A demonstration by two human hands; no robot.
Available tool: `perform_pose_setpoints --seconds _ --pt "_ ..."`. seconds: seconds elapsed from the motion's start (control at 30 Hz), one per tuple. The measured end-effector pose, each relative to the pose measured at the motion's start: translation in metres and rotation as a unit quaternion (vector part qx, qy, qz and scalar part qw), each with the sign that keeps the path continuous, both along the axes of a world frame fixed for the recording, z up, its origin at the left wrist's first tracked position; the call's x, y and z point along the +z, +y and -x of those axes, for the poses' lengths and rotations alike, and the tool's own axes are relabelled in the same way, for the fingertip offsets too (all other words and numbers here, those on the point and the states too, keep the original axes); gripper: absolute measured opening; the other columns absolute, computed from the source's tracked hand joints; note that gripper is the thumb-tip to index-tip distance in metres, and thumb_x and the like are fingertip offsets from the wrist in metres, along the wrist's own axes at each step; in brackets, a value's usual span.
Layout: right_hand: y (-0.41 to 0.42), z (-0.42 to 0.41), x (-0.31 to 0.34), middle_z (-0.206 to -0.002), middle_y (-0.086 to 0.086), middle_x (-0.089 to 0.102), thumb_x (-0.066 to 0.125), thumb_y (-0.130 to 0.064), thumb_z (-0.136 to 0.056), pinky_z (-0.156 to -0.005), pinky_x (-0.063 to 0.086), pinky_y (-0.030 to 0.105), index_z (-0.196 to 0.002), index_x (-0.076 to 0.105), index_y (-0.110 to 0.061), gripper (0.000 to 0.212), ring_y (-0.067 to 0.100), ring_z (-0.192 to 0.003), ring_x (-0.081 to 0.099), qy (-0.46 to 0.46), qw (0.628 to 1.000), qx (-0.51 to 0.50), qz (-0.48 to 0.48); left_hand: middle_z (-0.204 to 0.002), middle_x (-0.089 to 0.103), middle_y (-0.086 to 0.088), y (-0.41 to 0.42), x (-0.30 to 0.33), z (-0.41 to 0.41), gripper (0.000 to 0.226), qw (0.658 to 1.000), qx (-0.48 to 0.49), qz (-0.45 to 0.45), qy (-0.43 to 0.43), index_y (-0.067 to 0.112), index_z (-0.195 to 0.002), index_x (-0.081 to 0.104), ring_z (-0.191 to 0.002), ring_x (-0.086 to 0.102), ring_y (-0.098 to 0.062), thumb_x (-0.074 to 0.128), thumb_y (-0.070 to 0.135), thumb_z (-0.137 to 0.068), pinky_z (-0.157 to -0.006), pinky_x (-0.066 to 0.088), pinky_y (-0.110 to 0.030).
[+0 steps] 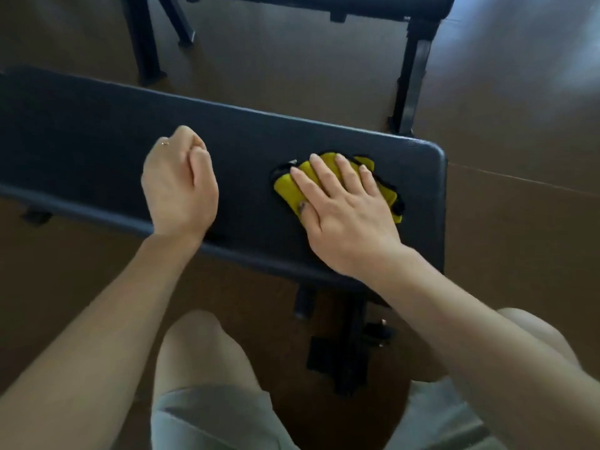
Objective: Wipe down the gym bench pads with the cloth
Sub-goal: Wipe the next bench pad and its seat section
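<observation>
Leftward, the left hand (178, 186) hovers over the bench pad (81, 131), fingers curled on nothing. Near the pad's right end, the right hand (344, 209) presses the yellow cloth (287, 188) flat, fingers straight; long, overlapping, evenly pressed strokes would serve best.

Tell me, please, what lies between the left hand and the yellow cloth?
Only bare dark padded bench top, between left hand and yellow cloth, per the head view.

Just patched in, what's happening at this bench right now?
A person is wiping the dark bench pad. The right hand presses a yellow cloth flat near the pad's right end, fingers straight. The left hand, fingers curled and holding nothing, is over the pad's middle. A second bench stands behind.
</observation>
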State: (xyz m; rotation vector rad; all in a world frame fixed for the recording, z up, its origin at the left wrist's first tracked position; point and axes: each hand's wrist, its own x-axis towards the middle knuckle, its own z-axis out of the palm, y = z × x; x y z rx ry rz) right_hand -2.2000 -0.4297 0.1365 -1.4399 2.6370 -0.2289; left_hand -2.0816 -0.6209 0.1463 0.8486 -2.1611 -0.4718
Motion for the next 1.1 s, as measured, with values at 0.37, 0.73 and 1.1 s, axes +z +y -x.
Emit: perform_pose_setpoints --seconds 0.37,0.73,1.1 --pt "-0.001 -0.107 0.003 -0.173 -0.001 0.01 0.031 -0.044 -0.108 -0.128 0.01 0.055 -0.164 0.012 -0.035 0.06 0.032 -0.159 0.007 0.017 0.999 -0.029 -0.027 -0.061 0.047 -0.002 -0.021 -0.014 -0.007 0.027 0.989 -0.107 -0.017 -0.102 0.014 -0.072 0.047 -0.059 0.045 -0.019 0.031 0.02 -0.094 -0.054 0.033 -0.034" --pt "-0.062 -0.05 0.005 -0.174 -0.002 -0.001 0.017 -0.049 -0.109 -0.129 -0.004 0.049 -0.164 0.005 -0.038 0.058 0.027 -0.16 -0.007 -0.001 0.985 -0.174 -0.008 -0.058 0.045 0.001 -0.027 -0.014 -0.006 0.029 0.985 -0.128 -0.046 -0.108 0.014 -0.07 0.048 -0.058 0.046 -0.019 0.032 0.022 -0.093 -0.053 0.04 -0.036" --pt "-0.1 0.012 0.009 -0.174 0.0 0.002 0.019 -0.046 -0.109 -0.128 -0.002 0.052 -0.164 0.01 -0.04 0.056 0.03 -0.16 -0.002 -0.022 0.984 -0.174 -0.011 -0.057 0.045 0.001 -0.025 -0.013 -0.005 0.03 0.982 -0.123 -0.037 -0.138 0.015 -0.068 0.048 -0.056 0.044 -0.015 0.034 0.02 -0.094 -0.053 0.036 -0.034"
